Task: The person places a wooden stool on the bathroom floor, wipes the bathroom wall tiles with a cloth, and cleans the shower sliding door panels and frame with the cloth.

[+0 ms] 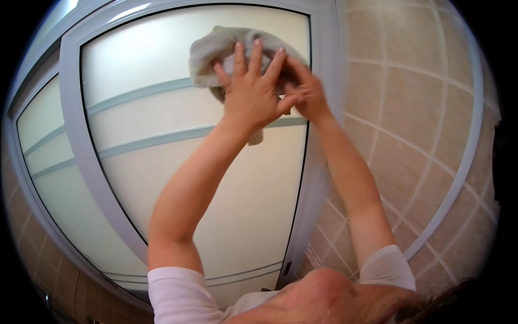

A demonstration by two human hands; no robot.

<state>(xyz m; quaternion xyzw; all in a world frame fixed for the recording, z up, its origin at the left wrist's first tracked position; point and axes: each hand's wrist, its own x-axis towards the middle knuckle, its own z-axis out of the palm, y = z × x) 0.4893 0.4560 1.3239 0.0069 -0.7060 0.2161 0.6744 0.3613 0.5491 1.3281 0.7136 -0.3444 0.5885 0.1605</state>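
We find the cloth (208, 56) against the upper part of the pane (253, 189), near its right edge. The left hand (251, 100) lies on it, fingers spread; the right hand (312, 97) bends its fingers at the cloth's right side, partly hidden; we cannot tell their grip. We judge flat, even pressure best. The pane, pale with grey-green bands (140, 97), sits in a frame (73, 81) beside a tiled wall (404, 108).

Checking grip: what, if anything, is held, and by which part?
Grey cloth: left hand spread over its middle, right hand at its right edge, grip unclear.
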